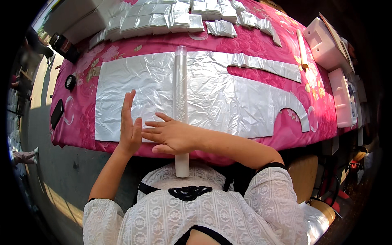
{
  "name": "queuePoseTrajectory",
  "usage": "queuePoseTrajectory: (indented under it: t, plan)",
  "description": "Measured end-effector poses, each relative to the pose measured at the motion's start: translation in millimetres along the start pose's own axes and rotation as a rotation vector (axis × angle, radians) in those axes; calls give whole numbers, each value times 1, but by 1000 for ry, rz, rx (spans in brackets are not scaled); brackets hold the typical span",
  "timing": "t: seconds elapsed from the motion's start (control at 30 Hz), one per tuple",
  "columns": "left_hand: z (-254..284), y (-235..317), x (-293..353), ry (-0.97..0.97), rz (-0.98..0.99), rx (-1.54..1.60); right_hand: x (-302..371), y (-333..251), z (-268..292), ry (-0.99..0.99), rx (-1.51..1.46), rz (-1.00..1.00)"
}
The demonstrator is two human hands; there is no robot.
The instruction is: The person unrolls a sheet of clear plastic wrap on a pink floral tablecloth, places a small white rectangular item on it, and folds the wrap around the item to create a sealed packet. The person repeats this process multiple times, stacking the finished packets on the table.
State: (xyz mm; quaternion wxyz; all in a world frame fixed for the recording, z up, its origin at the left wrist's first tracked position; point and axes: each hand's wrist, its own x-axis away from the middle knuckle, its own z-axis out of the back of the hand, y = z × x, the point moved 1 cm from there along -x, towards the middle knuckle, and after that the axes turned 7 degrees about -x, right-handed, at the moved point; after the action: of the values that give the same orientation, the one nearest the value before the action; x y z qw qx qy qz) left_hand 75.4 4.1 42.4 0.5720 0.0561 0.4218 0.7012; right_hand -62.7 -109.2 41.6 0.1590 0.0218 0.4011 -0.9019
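Note:
White plastic carrier bags [134,77] lie flat on the table, creased, with their loop handles [269,67] stretched toward the right. Across them rests a long tube wrapped in clear film [180,81], its near white end jutting past the table edge toward my body. My left hand [132,130] is raised over the bags' near left part, fingers stretched upward and holding nothing. Beside it my right hand [169,135] reaches left across the tube with its fingers spread, also holding nothing. Whether its palm touches the tube or the bags cannot be made out.
Stacks of folded white bags [153,22] line the far side of the pink floral tablecloth [257,45]. At left are a phone [57,114], a black tape roll [70,82] and a dark jar [64,47]. A cardboard tube [302,49] and foam boxes [326,43] stand right.

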Motion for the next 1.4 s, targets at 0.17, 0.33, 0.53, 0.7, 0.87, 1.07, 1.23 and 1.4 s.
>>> queuePoseTrajectory:
  t: [0.17,0.33,0.53,0.7,0.87,1.07,1.23,1.4]
  plan:
    - [78,-37,61,282,319,267,-71,-31,26,60,-198,242]
    - [95,-31,127,257,577,265,-79,51,35,76,427,134]
    - [76,-20,137,217,579,130,-148,77,3,-25,397,234]
    - [88,-24,129,76,667,-455,-236,55,-30,-81,456,146]
    - [96,-41,128,46,975,67,-253,53,-64,550,245,-48]
    - [76,-7,100,-18,800,1426,-213,25,-12,738,-1487,-218]
    - [67,8,56,-239,860,1318,-167,24,24,745,-1556,-299]
    - [44,20,53,-278,1053,1008,-129,30,18,910,-1459,-373]
